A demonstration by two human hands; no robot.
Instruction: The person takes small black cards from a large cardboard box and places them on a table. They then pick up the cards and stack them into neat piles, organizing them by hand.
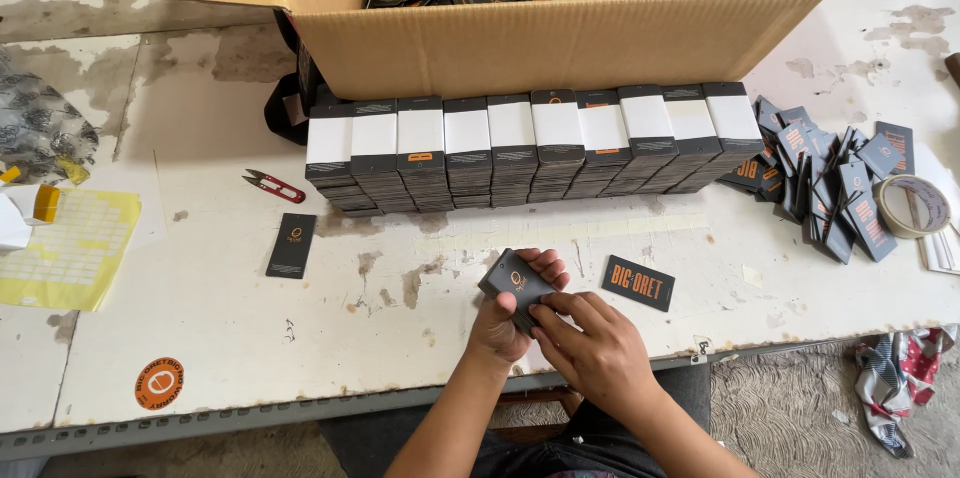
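A small stack of black tags [515, 286] is being gripped by both hands' fingers, the left hand [500, 323] and right hand [590, 343], near the worktop's [250, 338] front edge. If the grip is loosened, tags could be spilled off that edge.

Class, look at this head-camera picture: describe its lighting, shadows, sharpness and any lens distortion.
Head view: soft, even daylight, no harsh glare; faint shadows under the row of banded tag stacks and the cardboard box. The hands, left and right, and their dark tag bundle look sharp. The table edge bows slightly, suggesting wide-angle distortion.
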